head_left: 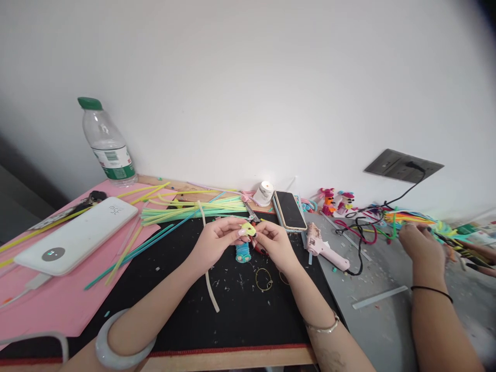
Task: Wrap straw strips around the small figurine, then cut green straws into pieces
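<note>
Above black mat (178, 315), left hand (217, 239) and right hand (276, 245) both pinching small yellow craft piece (247, 228); light, even pressure likely best for keeping shape.

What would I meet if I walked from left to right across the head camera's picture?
Clear plastic bottle with a green cap → the person's bare left hand → small pale-yellow piece → the person's bare right hand → pale pink glue gun → dark grey rectangular wall socket plate.
</note>
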Tool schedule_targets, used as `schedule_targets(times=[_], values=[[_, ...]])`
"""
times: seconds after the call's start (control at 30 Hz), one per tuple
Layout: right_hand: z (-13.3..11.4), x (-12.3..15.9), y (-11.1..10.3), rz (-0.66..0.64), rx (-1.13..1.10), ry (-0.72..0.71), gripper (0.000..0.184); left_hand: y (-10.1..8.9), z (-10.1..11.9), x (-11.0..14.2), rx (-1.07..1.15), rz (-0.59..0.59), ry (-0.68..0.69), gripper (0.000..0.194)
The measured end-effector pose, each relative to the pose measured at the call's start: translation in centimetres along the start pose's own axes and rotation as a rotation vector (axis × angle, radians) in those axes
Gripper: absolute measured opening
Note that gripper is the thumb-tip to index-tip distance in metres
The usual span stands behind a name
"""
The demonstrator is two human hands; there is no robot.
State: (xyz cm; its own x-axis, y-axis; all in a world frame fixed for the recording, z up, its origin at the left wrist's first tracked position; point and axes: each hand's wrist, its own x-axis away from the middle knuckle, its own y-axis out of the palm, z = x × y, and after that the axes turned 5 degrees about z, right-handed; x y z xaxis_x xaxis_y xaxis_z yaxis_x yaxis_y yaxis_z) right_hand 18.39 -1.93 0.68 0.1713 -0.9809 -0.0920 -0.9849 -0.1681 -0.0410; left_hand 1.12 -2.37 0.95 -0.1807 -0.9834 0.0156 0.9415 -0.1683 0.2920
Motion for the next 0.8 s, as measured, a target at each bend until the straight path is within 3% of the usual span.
schedule_targets(times=[0.8], values=[[-1.2, 0.1, 0.0, -0.041, 0.083, -0.030, 0.018, 0.2, 0.1, 0.1, 0.037, 0.058, -0.030, 0.034]])
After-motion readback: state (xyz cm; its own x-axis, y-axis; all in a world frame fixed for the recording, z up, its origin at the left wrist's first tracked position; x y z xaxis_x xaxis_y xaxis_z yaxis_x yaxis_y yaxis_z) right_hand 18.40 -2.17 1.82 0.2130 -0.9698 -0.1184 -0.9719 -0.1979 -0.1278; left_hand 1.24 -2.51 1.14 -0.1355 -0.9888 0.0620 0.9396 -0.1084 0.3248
